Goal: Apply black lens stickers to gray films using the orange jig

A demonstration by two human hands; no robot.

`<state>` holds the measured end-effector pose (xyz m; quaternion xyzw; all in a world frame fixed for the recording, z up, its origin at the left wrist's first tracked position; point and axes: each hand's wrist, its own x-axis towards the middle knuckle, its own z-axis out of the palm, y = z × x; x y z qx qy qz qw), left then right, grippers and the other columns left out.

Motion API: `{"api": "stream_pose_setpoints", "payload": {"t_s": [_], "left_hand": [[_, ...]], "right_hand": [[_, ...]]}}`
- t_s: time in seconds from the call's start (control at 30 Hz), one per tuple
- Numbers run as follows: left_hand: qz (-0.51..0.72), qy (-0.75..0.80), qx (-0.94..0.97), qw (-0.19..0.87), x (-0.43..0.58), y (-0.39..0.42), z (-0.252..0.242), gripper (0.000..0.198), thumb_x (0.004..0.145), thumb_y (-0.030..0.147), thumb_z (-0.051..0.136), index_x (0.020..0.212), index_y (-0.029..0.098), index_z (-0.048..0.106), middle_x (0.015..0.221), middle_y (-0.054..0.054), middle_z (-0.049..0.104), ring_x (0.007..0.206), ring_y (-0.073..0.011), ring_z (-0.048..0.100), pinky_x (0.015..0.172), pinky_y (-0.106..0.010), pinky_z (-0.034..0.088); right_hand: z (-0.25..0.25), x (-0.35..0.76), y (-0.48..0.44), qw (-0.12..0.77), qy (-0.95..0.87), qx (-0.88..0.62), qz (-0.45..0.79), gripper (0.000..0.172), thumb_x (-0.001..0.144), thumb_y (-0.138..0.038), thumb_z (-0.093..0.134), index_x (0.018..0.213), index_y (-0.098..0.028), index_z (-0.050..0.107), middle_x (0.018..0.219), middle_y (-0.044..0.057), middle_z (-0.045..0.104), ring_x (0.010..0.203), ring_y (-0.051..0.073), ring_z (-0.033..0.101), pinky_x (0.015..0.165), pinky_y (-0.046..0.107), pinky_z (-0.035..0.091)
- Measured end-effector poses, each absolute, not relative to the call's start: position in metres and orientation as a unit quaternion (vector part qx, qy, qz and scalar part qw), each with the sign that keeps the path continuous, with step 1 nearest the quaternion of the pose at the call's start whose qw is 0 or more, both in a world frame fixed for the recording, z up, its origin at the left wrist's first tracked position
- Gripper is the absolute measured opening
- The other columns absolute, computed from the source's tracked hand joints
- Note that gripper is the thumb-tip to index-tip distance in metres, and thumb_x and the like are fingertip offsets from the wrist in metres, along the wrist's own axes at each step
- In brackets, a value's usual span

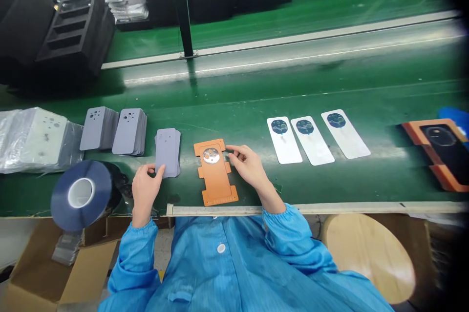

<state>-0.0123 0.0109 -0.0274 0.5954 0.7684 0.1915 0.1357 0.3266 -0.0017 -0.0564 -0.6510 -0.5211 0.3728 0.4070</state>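
Observation:
An orange jig plate (216, 175) with a round cut-out lies on the green belt in front of me. My right hand (247, 163) rests at its right edge, fingers curled, the fingertips pinched on something small I cannot make out. My left hand (144, 187) grips the lower left corner of a small stack of grey-lilac cards (167, 152) lying just left of the jig. Both sleeves are blue.
Two more grey card stacks (113, 130) and a plastic-wrapped bundle (34, 138) lie to the left. A blue tape roll (81, 195) stands at the near left edge. Three white strips with dark round patches (315, 138) lie to the right, an orange-and-black fixture (441, 153) farther right. Wooden stool (370, 253) below.

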Motion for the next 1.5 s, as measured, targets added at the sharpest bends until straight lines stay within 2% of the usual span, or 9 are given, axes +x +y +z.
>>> {"api": "stream_pose_setpoints", "payload": {"t_s": [0.3,0.53,0.63,0.7,0.8,0.87,1.03,1.23,1.5], "left_hand": [[0.485,0.69,0.449,0.295,0.01,0.001,-0.007,0.037,0.085,0.049,0.074,0.104,0.017,0.066,0.075,0.001,0.066,0.058,-0.0126,0.06,0.058,-0.025,0.049],[0.429,0.55,0.531,0.48,0.089,-0.048,-0.021,0.047,0.091,0.038,0.072,0.132,0.022,0.054,0.089,-0.002,0.072,0.074,-0.0141,0.07,0.064,-0.024,0.056],[0.39,0.549,0.624,0.397,0.106,-0.063,-0.036,0.042,0.095,0.033,0.069,0.133,0.022,0.056,0.097,-0.005,0.073,0.078,-0.0159,0.07,0.072,-0.029,0.059],[0.378,0.542,0.695,0.282,0.107,-0.067,-0.042,0.044,0.095,0.03,0.07,0.137,0.023,0.057,0.118,-0.012,0.071,0.102,-0.0228,0.071,0.087,-0.039,0.06],[0.351,0.489,0.782,0.162,0.1,-0.068,-0.045,0.062,0.093,0.029,0.074,0.15,0.024,0.05,0.155,-0.02,0.05,0.144,-0.0359,0.05,0.114,-0.056,0.048],[0.313,0.454,0.823,0.137,0.095,-0.068,-0.046,0.073,0.09,0.032,0.078,0.156,0.025,0.046,0.17,-0.022,0.029,0.156,-0.0422,0.033,0.119,-0.063,0.04],[0.237,0.429,0.861,0.138,0.088,-0.072,-0.053,0.074,0.089,0.036,0.081,0.155,0.029,0.049,0.179,-0.015,0.001,0.162,-0.0478,0.015,0.121,-0.068,0.036],[0.234,0.431,0.86,0.142,0.085,-0.072,-0.061,0.066,0.09,0.037,0.08,0.151,0.028,0.056,0.179,-0.013,0.0,0.162,-0.0464,0.015,0.123,-0.067,0.036],[0.253,0.427,0.855,0.149,0.085,-0.072,-0.065,0.063,0.091,0.035,0.079,0.149,0.028,0.057,0.179,-0.012,0.004,0.161,-0.046,0.018,0.121,-0.068,0.037]], "right_hand": [[-0.04,0.329,-0.005,0.449,-0.483,-0.647,0.383,0.034,0.089,-0.039,0.065,0.114,-0.021,0.079,0.092,0.004,0.071,0.066,0.014,0.057,0.072,0.035,0.053],[-0.021,0.316,0.0,0.513,-0.41,-0.506,0.56,0.06,0.085,-0.043,0.074,0.14,-0.02,0.064,0.113,0.01,0.077,0.091,0.02,0.074,0.083,0.037,0.063],[-0.021,0.316,0.002,0.507,-0.431,-0.495,0.559,0.066,0.083,-0.036,0.073,0.146,-0.022,0.059,0.107,0.007,0.075,0.082,0.018,0.071,0.074,0.033,0.062],[-0.023,0.317,0.001,0.495,-0.451,-0.497,0.552,0.066,0.084,-0.033,0.069,0.148,-0.022,0.057,0.107,0.006,0.073,0.077,0.016,0.068,0.065,0.03,0.06],[-0.026,0.318,-0.003,0.47,-0.482,-0.503,0.542,0.064,0.088,-0.029,0.062,0.151,-0.021,0.055,0.11,0.007,0.071,0.072,0.015,0.065,0.06,0.028,0.057],[-0.027,0.319,-0.006,0.452,-0.511,-0.509,0.525,0.063,0.09,-0.027,0.058,0.152,-0.022,0.053,0.112,0.006,0.071,0.074,0.014,0.065,0.065,0.029,0.058],[-0.037,0.317,-0.006,0.416,-0.621,-0.534,0.395,0.059,0.092,-0.015,0.054,0.15,-0.023,0.054,0.114,0.008,0.069,0.094,0.02,0.067,0.09,0.041,0.06],[-0.056,0.318,-0.005,0.345,-0.69,-0.588,0.243,0.051,0.09,-0.018,0.062,0.141,-0.018,0.062,0.135,0.017,0.06,0.128,0.033,0.057,0.113,0.055,0.05],[-0.041,0.288,-0.023,0.211,-0.8,-0.533,0.177,0.054,0.108,-0.027,0.043,0.161,-0.018,0.044,0.17,0.015,0.037,0.158,0.032,0.033,0.126,0.063,0.03]]}}
